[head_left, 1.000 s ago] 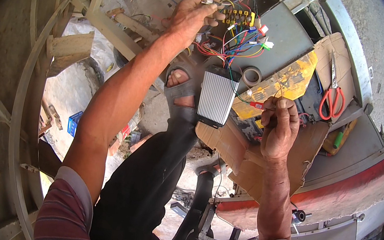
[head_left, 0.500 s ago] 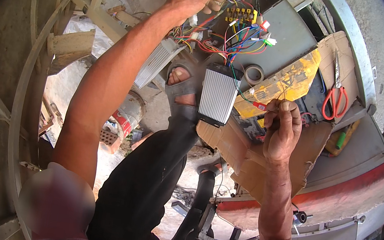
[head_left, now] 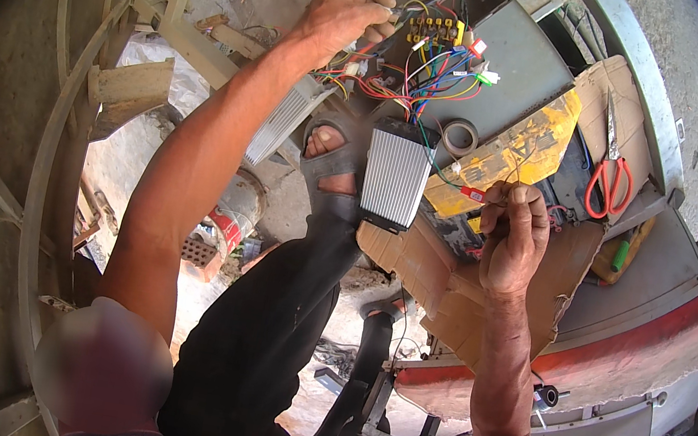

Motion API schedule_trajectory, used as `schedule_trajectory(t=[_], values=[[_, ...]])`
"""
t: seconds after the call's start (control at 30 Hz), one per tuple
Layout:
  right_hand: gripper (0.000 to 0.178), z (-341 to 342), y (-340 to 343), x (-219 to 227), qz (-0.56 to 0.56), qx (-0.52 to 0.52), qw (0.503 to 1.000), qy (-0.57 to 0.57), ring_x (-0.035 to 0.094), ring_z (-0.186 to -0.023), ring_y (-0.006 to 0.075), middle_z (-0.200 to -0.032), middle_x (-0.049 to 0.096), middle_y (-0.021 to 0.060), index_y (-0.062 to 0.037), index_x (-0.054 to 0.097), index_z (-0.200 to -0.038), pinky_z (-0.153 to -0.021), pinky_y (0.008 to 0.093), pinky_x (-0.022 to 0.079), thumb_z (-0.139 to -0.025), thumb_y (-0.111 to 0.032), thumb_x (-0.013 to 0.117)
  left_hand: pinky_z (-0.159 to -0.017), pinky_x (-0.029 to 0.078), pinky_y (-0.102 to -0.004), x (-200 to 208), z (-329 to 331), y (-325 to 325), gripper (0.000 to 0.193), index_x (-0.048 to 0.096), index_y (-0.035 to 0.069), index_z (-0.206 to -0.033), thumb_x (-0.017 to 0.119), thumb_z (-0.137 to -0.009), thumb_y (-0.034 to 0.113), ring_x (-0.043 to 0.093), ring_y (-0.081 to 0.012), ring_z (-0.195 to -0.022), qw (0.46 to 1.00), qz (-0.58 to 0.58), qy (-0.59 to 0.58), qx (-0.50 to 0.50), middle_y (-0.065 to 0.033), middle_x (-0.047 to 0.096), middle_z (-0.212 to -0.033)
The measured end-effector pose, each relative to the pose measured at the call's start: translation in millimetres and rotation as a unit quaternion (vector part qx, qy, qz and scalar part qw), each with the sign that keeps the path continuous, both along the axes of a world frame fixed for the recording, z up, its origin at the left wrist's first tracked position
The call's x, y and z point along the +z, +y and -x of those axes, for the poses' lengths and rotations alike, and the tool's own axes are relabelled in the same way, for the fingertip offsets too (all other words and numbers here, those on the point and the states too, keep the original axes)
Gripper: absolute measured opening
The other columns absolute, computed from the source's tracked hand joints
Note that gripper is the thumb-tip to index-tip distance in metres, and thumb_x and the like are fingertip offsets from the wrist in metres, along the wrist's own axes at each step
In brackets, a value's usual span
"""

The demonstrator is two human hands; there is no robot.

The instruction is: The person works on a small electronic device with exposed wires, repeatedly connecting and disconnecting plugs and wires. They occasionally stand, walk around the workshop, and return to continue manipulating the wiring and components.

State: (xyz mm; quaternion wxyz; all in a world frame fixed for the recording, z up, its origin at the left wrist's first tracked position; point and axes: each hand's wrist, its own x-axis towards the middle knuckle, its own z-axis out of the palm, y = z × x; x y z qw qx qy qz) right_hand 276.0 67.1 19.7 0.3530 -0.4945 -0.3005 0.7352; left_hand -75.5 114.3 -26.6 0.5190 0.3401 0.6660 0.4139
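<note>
Two hands are well apart, the finned box (head_left: 396,175) lying between them. The right hand (head_left: 515,243) pinches a thin wire (head_left: 440,176) just beside its red tag (head_left: 472,194). The left hand (head_left: 341,20) has its fingers curled in beside the terminal block (head_left: 436,31); what they grip, I cannot tell. Bare room on the grey panel (head_left: 523,77) runs from the connectors (head_left: 478,61) to its right edge. Whatever the bucket (head_left: 245,201) contains is hidden.

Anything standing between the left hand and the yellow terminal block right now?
Nothing bulky that I can see. The left hand is just left of the terminal block, with only thin wire showing around the gap. The coloured bundle lies below the block in the picture, outside that gap.
</note>
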Motion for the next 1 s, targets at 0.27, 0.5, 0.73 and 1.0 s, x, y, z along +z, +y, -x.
schedule_trajectory(t=[0.27, 0.5, 0.73, 1.0], values=[[0.017, 3, 3, 5, -0.01, 0.007, 1.0, -0.023, 0.054, -0.062, 0.0073, -0.091, 0.07, 0.0062, -0.0091, 0.063, -0.099, -0.053, 0.0205, 0.038, -0.103, -0.025, 0.06, -0.069, 0.056, -0.0285, -2, -16, -4, 0.022, 0.063, -0.002, -0.111, 0.067, -0.094, 0.01, 0.07, -0.0158, -0.083, 0.998, 0.036, 0.044, -0.004, -0.0115, 0.071, -0.099], [0.019, 2, 22, 9, -0.036, 0.006, 0.998, -0.047, 0.053, -0.063, 0.0076, -0.091, 0.069, 0.0073, -0.0064, 0.063, -0.101, -0.057, 0.0201, 0.039, -0.102, -0.025, 0.06, -0.069, 0.057, -0.0294, -2, -25, -1, 0.039, 0.063, -0.003, -0.129, 0.067, -0.093, 0.012, 0.07, -0.0156, -0.082, 0.993, 0.099, 0.053, -0.024, -0.0104, 0.072, -0.097], [0.019, 14, 50, 13, -0.038, 0.01, 0.999, -0.034, 0.052, -0.062, 0.0075, -0.088, 0.069, 0.0056, -0.0061, 0.064, -0.101, -0.058, 0.0209, 0.039, -0.101, -0.025, 0.062, -0.068, 0.056, -0.0278, -5, -25, 5, 0.038, 0.065, 0.001, -0.129, 0.067, -0.093, 0.015, 0.068, -0.0134, -0.079, 0.985, 0.146, 0.058, -0.067, -0.0072, 0.072, -0.096], [0.022, 43, 99, 20, -0.057, 0.08, 0.993, -0.062, 0.047, -0.065, 0.0071, -0.088, 0.063, 0.0037, -0.0031, 0.064, -0.115, -0.059, 0.0208, 0.037, -0.099, -0.018, 0.064, -0.074, 0.056, -0.0276, -10, -17, -5, 0.038, 0.062, 0.0, -0.129, 0.068, -0.094, 0.014, 0.069, -0.0137, -0.083, 0.991, 0.108, -0.049, -0.057, -0.0076, 0.071, -0.1]])
